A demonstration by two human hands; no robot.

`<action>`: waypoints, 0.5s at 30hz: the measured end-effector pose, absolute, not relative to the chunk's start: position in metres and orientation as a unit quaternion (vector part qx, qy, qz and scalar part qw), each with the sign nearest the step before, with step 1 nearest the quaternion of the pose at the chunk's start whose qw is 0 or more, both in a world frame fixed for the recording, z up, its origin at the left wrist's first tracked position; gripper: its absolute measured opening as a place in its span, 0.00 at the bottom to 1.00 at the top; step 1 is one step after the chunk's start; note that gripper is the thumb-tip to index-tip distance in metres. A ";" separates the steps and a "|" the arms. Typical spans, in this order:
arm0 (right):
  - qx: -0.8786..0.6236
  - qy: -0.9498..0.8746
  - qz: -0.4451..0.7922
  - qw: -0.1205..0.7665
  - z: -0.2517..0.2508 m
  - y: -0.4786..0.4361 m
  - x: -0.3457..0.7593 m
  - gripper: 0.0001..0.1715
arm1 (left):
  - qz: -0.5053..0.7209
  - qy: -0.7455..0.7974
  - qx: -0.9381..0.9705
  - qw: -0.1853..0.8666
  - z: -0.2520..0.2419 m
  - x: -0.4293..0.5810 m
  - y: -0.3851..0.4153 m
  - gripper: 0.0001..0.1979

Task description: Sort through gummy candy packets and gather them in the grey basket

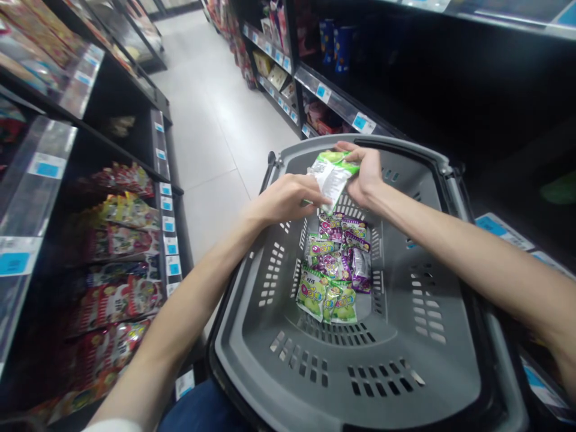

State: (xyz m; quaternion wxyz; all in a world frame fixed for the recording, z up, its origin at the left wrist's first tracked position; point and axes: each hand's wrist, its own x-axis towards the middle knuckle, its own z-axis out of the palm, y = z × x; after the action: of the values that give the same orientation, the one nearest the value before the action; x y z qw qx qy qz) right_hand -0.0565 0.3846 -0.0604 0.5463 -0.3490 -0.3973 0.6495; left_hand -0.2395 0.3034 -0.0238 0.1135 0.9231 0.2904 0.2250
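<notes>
A green and white candy packet (332,180), its printed back facing up, is held over the far end of a grey shopping basket (288,354). My right hand (366,174) grips the packet along its right side. Against its left and lower edge my left hand (292,198) is closed, fingers bent on the packet. Below both hands, on the basket floor, lie several purple candy packets (330,264) and several green candy packets (311,294), overlapping one another.
To the left, a dark shelf (81,132) holds rows of bagged sweets (121,297) behind blue price tags. Another shelf (342,102) runs along the right, with blue canisters (344,48) on it. A pale tiled aisle (202,114) stretches ahead between them.
</notes>
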 end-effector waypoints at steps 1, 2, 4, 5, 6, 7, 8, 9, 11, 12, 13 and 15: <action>-0.330 -0.400 0.657 0.548 -0.056 0.383 -0.057 0.18 | 0.209 0.283 0.928 0.124 -0.023 -0.240 0.304 0.15; -0.313 -0.405 0.662 0.548 -0.052 0.380 -0.057 0.16 | 0.194 0.278 0.931 0.132 -0.023 -0.241 0.304 0.15; -0.291 -0.414 0.668 0.547 -0.044 0.375 -0.059 0.13 | 0.170 0.280 0.934 0.141 -0.021 -0.242 0.304 0.14; -0.286 -0.416 0.669 0.545 -0.041 0.372 -0.060 0.13 | 0.160 0.285 0.934 0.144 -0.020 -0.242 0.304 0.14; -0.287 -0.418 0.670 0.543 -0.038 0.369 -0.060 0.12 | 0.148 0.292 0.933 0.148 -0.019 -0.241 0.304 0.14; -0.291 -0.416 0.670 0.542 -0.036 0.367 -0.061 0.13 | 0.134 0.301 0.932 0.150 -0.018 -0.240 0.303 0.14; -0.301 -0.410 0.671 0.540 -0.033 0.364 -0.062 0.15 | 0.119 0.310 0.931 0.150 -0.018 -0.238 0.302 0.14; -0.314 -0.402 0.671 0.538 -0.031 0.361 -0.062 0.18 | 0.104 0.321 0.930 0.144 -0.018 -0.237 0.301 0.14; -0.345 -0.386 0.670 0.532 -0.026 0.356 -0.062 0.26 | 0.071 0.331 0.933 0.124 -0.018 -0.235 0.301 0.14; -0.349 -0.393 0.662 0.534 -0.024 0.354 -0.062 0.29 | 0.064 0.340 0.932 0.107 -0.019 -0.234 0.301 0.14; -0.351 -0.406 0.651 0.536 -0.022 0.353 -0.063 0.32 | 0.057 0.337 0.935 0.098 -0.020 -0.235 0.303 0.14; -0.376 -0.438 0.628 0.521 -0.016 0.350 -0.064 0.35 | 0.056 0.328 0.938 0.099 -0.021 -0.237 0.307 0.12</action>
State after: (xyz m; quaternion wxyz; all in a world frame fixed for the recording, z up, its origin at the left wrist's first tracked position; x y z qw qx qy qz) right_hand -0.0636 0.3502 -0.0165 0.5213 -0.3762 -0.4381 0.6283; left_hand -0.2374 0.3072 -0.0213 0.0995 0.9376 0.3285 0.0562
